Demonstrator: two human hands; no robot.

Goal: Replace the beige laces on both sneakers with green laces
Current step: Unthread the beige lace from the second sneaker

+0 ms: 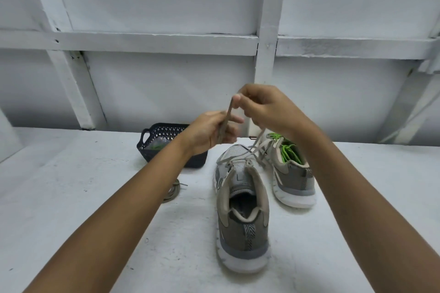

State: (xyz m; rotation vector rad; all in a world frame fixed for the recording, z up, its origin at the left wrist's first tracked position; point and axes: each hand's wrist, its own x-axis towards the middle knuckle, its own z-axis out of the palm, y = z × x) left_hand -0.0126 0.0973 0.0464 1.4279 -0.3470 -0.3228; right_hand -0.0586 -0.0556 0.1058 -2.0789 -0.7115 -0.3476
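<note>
Two grey-and-beige sneakers stand on the white table. The near sneaker (241, 216) points away from me, and a beige lace (256, 144) still runs through its lowest eyelets. That lace rises to my hands, held above the shoe. My left hand (209, 132) grips a bundled length of the lace, while my right hand (264, 107) pinches its upper end. The far sneaker (294, 173) at the right carries bright green laces (287, 151). A coiled beige lace (173, 192) lies on the table beside my left forearm.
A dark plastic basket (164, 135) stands behind my left hand with something green inside it. A white panelled wall with beams rises at the back of the table (71, 185).
</note>
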